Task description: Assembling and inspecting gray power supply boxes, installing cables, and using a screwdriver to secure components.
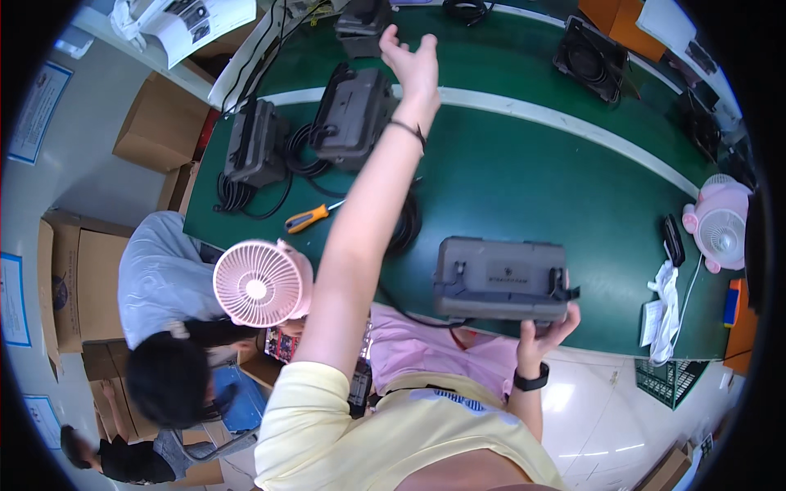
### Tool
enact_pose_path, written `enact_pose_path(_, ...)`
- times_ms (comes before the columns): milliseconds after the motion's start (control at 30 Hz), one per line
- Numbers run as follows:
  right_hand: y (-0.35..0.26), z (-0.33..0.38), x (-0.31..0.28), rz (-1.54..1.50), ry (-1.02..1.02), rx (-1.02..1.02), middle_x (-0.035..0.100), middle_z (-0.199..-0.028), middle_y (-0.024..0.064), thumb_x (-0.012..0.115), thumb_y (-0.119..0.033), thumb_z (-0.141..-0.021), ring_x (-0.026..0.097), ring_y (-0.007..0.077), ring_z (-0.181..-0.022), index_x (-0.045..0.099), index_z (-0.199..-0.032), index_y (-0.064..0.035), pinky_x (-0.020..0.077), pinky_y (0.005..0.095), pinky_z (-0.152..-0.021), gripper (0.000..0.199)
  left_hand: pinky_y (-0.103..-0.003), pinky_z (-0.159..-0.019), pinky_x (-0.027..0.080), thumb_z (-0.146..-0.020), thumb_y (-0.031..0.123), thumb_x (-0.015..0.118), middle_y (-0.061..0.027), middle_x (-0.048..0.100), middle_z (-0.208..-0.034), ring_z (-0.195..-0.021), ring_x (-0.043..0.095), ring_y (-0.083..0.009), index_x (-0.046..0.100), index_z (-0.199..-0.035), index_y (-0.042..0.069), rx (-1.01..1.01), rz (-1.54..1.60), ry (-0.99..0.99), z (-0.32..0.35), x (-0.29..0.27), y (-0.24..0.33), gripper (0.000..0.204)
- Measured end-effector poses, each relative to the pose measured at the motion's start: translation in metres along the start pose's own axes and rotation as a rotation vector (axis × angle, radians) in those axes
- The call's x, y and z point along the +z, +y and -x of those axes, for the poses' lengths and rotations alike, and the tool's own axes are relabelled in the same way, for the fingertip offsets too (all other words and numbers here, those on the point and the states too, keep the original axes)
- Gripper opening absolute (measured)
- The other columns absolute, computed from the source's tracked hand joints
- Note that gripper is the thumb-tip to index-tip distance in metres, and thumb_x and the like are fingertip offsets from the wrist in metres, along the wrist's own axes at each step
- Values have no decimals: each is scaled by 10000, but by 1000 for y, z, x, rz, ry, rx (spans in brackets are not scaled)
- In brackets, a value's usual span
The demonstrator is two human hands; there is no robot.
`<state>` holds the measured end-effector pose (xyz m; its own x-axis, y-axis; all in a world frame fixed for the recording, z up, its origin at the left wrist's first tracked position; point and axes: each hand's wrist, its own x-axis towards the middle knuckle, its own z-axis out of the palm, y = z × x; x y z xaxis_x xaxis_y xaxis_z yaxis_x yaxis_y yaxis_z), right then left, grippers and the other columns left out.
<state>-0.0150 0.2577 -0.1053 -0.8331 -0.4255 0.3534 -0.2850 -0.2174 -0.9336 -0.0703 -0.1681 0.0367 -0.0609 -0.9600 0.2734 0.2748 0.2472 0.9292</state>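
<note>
Yellow shirt (368,425) with a dark print (458,399) rose nearest, this side of the grey case (483,286). That case lay on the green table (573,180), marked with a small emblem (508,270) above a line of lettering (509,280). At its near right corner, the right hand (544,337) had bent fingers; whether they gripped could not be told. Beyond it, leftward, the left hand (416,69) spread its fingers, holding nothing, near a smaller-looking dark case (354,39).
</note>
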Motion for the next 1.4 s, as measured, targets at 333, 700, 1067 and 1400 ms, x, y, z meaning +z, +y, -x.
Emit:
enact_pose_path(333, 2, -3, 3, -20, -96, -45, 256, -1492, 364, 858, -382, -754, 279, 504, -1419, 247, -1274, -154, 342, 570, -1105, 834, -469, -999, 477, -679, 170, 876, -228, 343, -1374, -1231, 464, -411, 531, -1228, 227, -178, -624, 536, -183, -7, -81, 651)
enact_pose_path(700, 9, -4, 6, -72, -106, -105, 337, -1467, 392, 860, -309, -742, 394, 506, -1342, 300, -1250, -119, 303, 603, -1094, 779, -512, -915, 478, -568, 156, 955, -179, 666, -1160, -1094, 538, -424, 690, -850, 175, -75, -677, 465, -192, 23, -108, 388)
enact_pose_path(1067, -6, -16, 10, -67, -100, -12, 250, -1495, 411, 787, -324, -830, 373, 456, -1374, 278, -1251, -96, 331, 486, -1109, 699, -352, -794, 511, -592, 82, 936, -91, 659, -962, -880, 611, -212, 670, -941, 53, -220, 78, -46, -26, 73, -60, 440)
enact_pose_path(1400, -1, -16, 10, -16, -76, -80, 485, -1274, 131, 727, -233, -900, 504, 202, -1133, 214, -1441, -51, 390, 314, -990, 768, -343, -609, 504, -663, 159, 925, -60, 634, -892, -799, 633, -172, 631, -1023, 40, -294, 48, -699, 135, 31, 25, 480)
